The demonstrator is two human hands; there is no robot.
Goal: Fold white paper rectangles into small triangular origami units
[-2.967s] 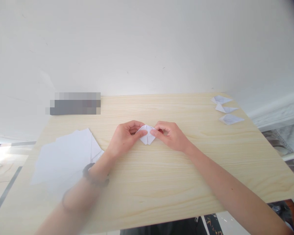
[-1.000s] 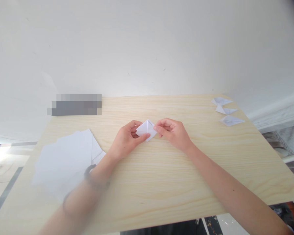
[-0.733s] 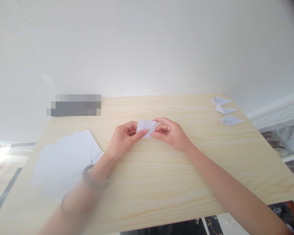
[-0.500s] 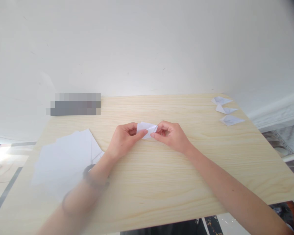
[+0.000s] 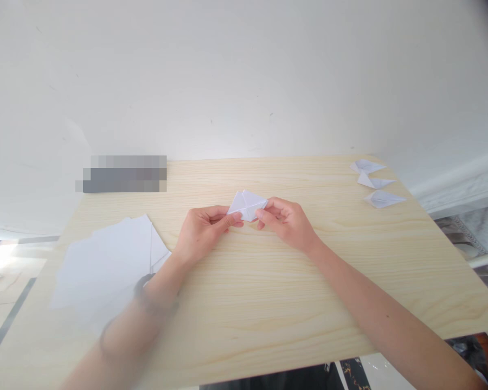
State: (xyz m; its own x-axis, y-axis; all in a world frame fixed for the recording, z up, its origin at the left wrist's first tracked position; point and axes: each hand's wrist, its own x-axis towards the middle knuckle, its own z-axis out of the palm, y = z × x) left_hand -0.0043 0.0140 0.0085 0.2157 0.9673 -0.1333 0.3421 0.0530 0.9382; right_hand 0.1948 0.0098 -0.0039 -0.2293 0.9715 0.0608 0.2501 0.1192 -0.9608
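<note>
Just above the centre of the frame, your left hand (image 5: pixel 203 232) and right hand (image 5: pixel 288 222) each pinch a lower corner of the folded paper (image 5: pixel 247 204), held over the desk (image 5: pixel 268 303). Pull unevenly and the creases could skew, or the thin sheet could tear

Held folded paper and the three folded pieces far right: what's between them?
Only the right hand holding the folded paper, then bare table to the three folded pieces; head view.
</note>
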